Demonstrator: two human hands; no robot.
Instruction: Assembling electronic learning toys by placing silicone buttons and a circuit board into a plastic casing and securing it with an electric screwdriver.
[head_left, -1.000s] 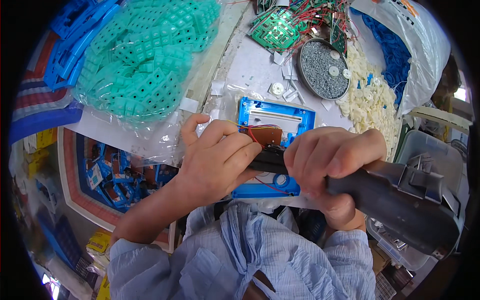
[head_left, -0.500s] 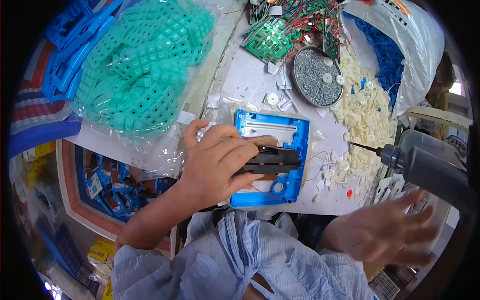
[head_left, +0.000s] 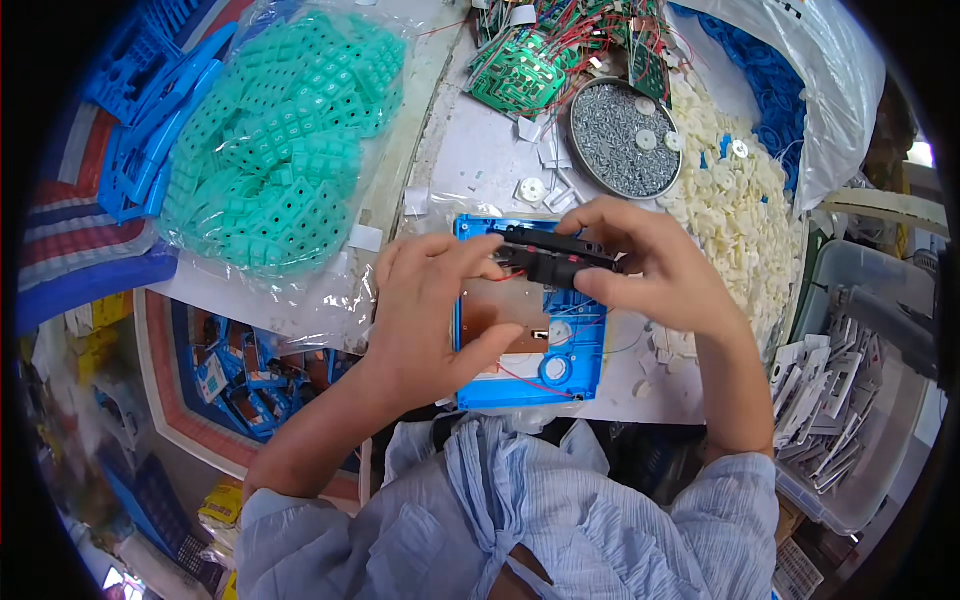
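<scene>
A blue plastic housing [head_left: 470, 395] lies open in front of me, with a brown circuit board [head_left: 490, 325] and thin wires inside. Above its far half is a tilted black plastic part [head_left: 552, 262], with a red wire at its left. My right hand [head_left: 655, 265] grips the part's right end between thumb and fingers. At the left end, the bent fingers of my left hand [head_left: 420, 310] hold it, while that thumb stretches over the board. The part's far side and some fingertips are hidden.
Left lies a clear bag of green keypads [head_left: 290, 150]. Beyond the housing are green circuit boards [head_left: 520, 75] and a round tin of screws [head_left: 625, 140]. Cream plastic pieces [head_left: 735, 220] are heaped right, near a grey screwdriver [head_left: 885, 330] and a clear bin [head_left: 850, 500] of white parts.
My right hand has come in from the lower right and taken hold of the black part. The part has been lifted and tilted toward the far edge, uncovering the brown board.
</scene>
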